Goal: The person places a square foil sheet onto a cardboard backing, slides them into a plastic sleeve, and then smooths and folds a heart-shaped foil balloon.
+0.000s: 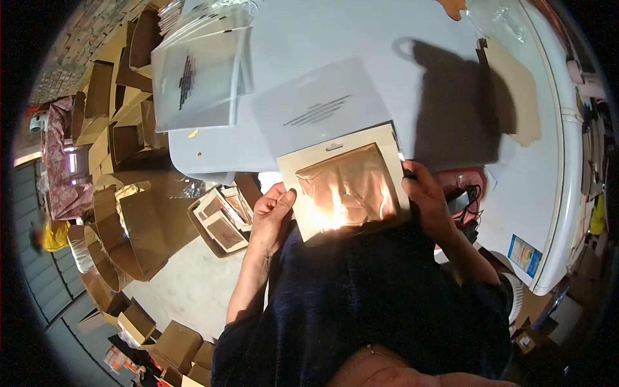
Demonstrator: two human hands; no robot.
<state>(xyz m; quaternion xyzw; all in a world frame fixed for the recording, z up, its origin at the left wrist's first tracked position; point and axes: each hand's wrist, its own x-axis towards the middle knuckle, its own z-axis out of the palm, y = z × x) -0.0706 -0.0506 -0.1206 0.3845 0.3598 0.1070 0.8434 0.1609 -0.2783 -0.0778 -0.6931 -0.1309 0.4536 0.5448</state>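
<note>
In front of my body I hold a flat cream window package (287, 169) with a hanging slot at its top and a shiny copper-coloured sheet (348, 177) behind its window. Bright glare hides the lower part of the window. My left hand (274, 213) grips the package's left edge, thumb on the front face. At the right edge my right hand (427, 198) is closed on the same package, with a dark band on one finger. Just beyond its top edge a clear plastic bag (316, 97) with printed dark text lies flat on the pale table (335, 35).
More clear printed bags (200, 84) are stacked at the table's left. Beside my left arm, an open carton (222, 222) holds similar window packages. Several brown cardboard boxes (148, 222) crowd the left side. A torn cardboard piece (512, 90) lies on the right, near dark cables (474, 197).
</note>
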